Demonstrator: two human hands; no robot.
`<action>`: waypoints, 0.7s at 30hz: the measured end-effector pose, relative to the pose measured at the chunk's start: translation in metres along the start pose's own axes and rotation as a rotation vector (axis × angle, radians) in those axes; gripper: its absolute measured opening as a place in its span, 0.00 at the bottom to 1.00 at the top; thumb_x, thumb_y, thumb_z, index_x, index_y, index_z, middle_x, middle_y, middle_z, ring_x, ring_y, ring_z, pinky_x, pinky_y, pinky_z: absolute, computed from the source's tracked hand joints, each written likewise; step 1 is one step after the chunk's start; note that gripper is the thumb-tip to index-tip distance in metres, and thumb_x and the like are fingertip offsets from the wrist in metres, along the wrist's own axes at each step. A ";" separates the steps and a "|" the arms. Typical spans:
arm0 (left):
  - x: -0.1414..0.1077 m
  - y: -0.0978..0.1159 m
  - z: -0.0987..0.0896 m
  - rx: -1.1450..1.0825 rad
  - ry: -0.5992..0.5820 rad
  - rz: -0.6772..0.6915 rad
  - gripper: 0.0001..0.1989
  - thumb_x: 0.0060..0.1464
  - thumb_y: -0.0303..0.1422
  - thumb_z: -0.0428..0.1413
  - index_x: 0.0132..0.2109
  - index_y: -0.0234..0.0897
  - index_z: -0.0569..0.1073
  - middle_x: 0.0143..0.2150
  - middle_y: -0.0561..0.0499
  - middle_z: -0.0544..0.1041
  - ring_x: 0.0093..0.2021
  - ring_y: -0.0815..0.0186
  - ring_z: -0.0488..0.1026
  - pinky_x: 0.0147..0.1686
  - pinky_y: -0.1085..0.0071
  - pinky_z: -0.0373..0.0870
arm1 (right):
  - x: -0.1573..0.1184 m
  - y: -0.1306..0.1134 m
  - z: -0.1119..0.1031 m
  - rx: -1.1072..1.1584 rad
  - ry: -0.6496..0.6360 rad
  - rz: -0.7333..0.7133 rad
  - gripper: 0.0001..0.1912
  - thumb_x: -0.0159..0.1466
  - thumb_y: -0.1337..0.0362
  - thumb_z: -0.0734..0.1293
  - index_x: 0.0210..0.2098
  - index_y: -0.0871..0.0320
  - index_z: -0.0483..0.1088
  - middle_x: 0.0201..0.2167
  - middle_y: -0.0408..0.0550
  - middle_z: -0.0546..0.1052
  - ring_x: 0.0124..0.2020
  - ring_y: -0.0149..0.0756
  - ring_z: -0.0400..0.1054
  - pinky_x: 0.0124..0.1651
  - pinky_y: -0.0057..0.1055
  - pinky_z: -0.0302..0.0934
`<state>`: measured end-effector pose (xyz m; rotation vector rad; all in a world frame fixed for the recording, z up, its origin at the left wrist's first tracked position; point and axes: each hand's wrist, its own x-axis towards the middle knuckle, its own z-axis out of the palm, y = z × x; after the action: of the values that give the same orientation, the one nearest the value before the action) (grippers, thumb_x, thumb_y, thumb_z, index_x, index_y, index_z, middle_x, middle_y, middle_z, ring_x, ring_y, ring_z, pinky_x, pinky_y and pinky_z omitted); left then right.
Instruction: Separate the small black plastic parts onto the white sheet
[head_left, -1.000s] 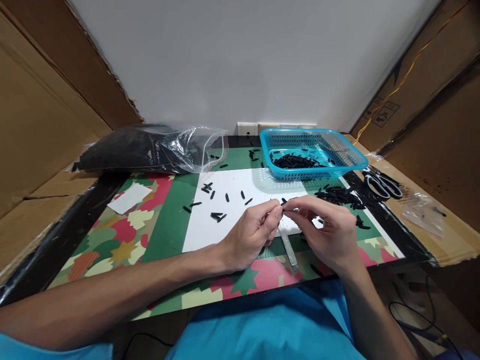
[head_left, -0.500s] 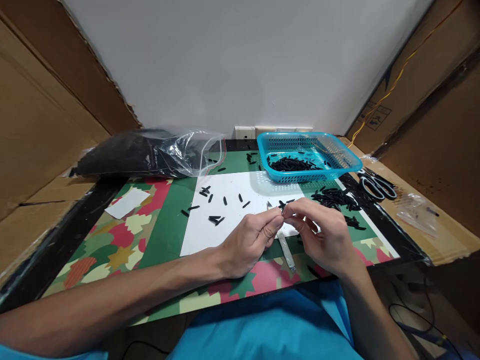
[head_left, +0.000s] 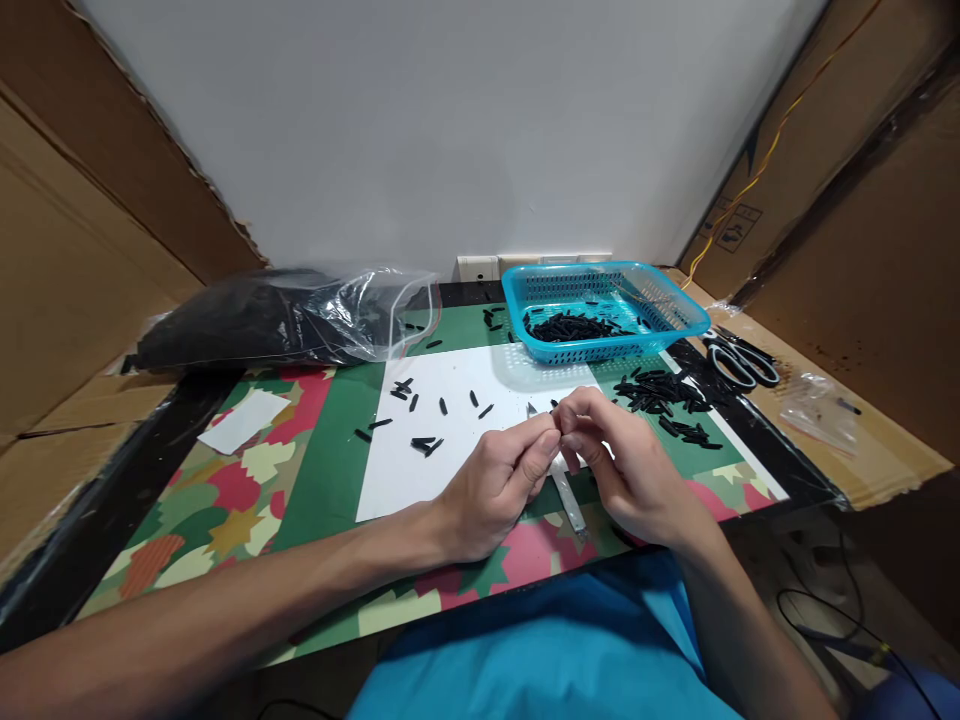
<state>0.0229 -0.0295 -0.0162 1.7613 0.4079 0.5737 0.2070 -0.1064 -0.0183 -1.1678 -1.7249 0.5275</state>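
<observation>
My left hand [head_left: 506, 478] is closed, thumb pressed against the curled forefinger, above the white sheet [head_left: 457, 450]. Its fingertips meet those of my right hand [head_left: 626, 465], which is also pinched. Whatever is between them is too small and hidden to make out. Beneath the hands lies a slim craft knife [head_left: 571, 508] with a pale handle, its tip pointing away from me. Several small black pieces [head_left: 443, 407] are scattered on the sheet left of my hands. A denser pile of black pieces [head_left: 660, 390] lies to the right.
A blue plastic basket [head_left: 615, 352] holding more black pieces stands at the back. A clear zip bag [head_left: 300, 320] full of black material lies back left. Scissors [head_left: 735, 365] and a small plastic bag [head_left: 817, 415] rest on cardboard at right. A paper scrap [head_left: 244, 420] lies at left.
The view has shifted slightly, so the table things sit a little further left. Both hands stay pinched together, and the right fingers have shifted a little at the meeting point.
</observation>
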 end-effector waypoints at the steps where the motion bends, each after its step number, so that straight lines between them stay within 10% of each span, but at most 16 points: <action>1: 0.000 0.000 0.000 -0.007 0.004 0.001 0.22 0.77 0.47 0.47 0.35 0.40 0.63 0.24 0.60 0.60 0.24 0.72 0.54 0.26 0.71 0.54 | 0.000 0.000 0.000 0.040 -0.002 0.017 0.07 0.76 0.71 0.60 0.44 0.52 0.62 0.34 0.41 0.68 0.31 0.33 0.65 0.35 0.31 0.61; 9: 0.000 -0.003 0.000 -0.087 0.059 0.010 0.23 0.77 0.48 0.47 0.33 0.41 0.61 0.23 0.61 0.60 0.23 0.73 0.55 0.25 0.71 0.55 | -0.002 -0.001 -0.011 0.371 0.020 0.160 0.06 0.80 0.59 0.65 0.45 0.53 0.67 0.40 0.45 0.72 0.32 0.31 0.68 0.32 0.30 0.61; 21: -0.001 -0.005 0.001 -0.139 0.046 0.059 0.23 0.78 0.47 0.47 0.34 0.40 0.61 0.24 0.60 0.60 0.23 0.73 0.55 0.25 0.72 0.54 | 0.001 -0.008 -0.013 0.299 0.107 0.145 0.04 0.74 0.63 0.73 0.47 0.54 0.76 0.41 0.44 0.79 0.36 0.32 0.73 0.39 0.29 0.70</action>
<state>0.0232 -0.0294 -0.0215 1.6339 0.3405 0.6701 0.2142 -0.1111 -0.0055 -1.0886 -1.4200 0.7688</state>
